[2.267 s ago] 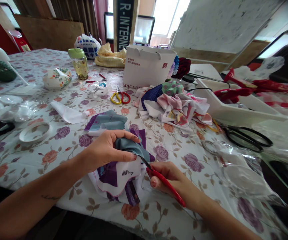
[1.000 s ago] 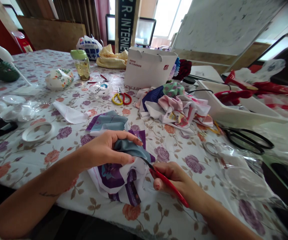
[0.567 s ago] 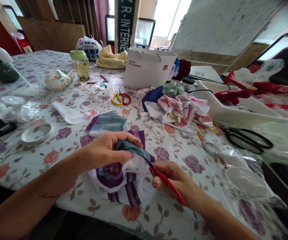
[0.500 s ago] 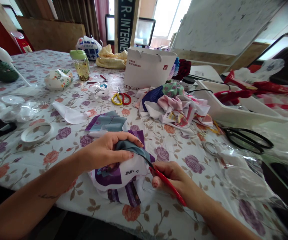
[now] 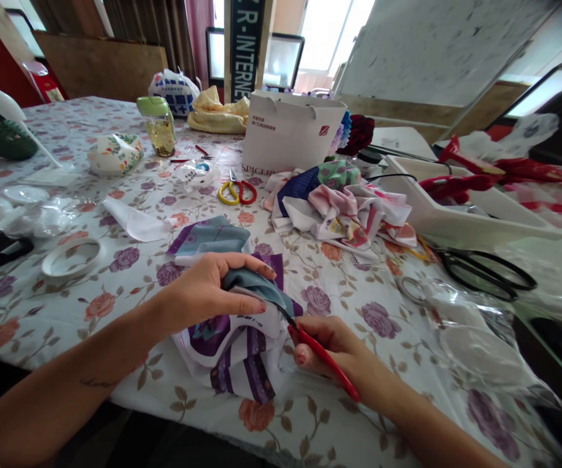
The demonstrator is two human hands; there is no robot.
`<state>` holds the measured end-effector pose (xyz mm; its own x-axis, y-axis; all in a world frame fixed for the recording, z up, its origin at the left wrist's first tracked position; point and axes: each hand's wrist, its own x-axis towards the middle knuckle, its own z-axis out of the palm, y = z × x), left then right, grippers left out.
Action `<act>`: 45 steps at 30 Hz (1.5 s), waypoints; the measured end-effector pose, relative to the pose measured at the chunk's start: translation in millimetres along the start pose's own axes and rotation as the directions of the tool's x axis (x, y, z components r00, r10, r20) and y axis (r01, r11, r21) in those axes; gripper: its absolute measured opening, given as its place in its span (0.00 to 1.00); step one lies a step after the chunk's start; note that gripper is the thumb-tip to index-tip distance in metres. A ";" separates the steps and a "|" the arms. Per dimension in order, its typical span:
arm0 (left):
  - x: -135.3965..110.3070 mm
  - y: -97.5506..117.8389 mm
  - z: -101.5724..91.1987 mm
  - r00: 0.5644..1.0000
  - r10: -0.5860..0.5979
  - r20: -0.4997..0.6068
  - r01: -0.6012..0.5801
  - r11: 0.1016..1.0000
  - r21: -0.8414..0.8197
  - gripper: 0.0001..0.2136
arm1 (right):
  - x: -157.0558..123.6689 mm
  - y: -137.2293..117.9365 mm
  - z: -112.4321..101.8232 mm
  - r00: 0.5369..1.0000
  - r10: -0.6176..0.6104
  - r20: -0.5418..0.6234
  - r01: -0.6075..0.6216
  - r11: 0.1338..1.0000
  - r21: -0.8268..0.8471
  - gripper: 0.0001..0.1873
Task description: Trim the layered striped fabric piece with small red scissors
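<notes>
Pinched between the thumb and fingers of my left hand (image 5: pixel 217 283) is a folded piece of blue-grey and purple printed fabric (image 5: pixel 254 286), its white back turned partly outward. My right hand (image 5: pixel 339 354) grips a tool with a long red handle (image 5: pixel 332 364). The tool's thin dark tip meets the fabric's right edge, close to my left fingertips; its exact kind is unclear. Below my left hand lies more purple and white printed fabric (image 5: pixel 246 374) on the table. Just beyond sits a blue-grey fabric piece (image 5: pixel 213 234) with a purple border.
A floral cloth covers the table (image 5: pixel 129 260). Yellow-and-red-handled scissors (image 5: pixel 237 192) lie ahead, near a fabric heap (image 5: pixel 339 208) and a white paper bag (image 5: pixel 291 133). Black-handled scissors (image 5: pixel 488 273) and a white bin (image 5: pixel 476 214) are right. At left is a tape roll (image 5: pixel 72 258).
The held fabric has folded and tilted, so its printed lettering is now partly hidden beneath my left thumb. My right hand and the red tool have shifted slightly left.
</notes>
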<state>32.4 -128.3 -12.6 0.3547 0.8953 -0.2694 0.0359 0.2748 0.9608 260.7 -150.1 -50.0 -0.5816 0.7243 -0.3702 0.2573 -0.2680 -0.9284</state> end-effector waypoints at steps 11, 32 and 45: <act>1.5 -0.5 0.3 0.999 -0.030 0.029 0.028 0.998 0.061 0.19 | -1.0 -2.0 0.4 0.997 -0.039 0.069 0.039 0.999 0.000 0.28; 1.0 -2.4 1.9 0.997 -0.057 0.044 0.053 0.996 0.073 0.19 | -1.3 2.5 1.2 0.996 -0.043 0.082 0.045 0.999 -0.018 0.26; 1.6 -3.1 1.6 0.999 -0.031 0.036 0.030 0.999 0.032 0.18 | 1.1 3.9 2.8 0.997 -0.057 0.042 0.059 0.998 -0.037 0.28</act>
<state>34.3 -128.3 -15.9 0.3865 0.8734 -0.2963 0.0761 0.2899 0.9540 259.0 -152.1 -54.1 -0.6276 0.7108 -0.3177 0.2514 -0.2012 -0.9467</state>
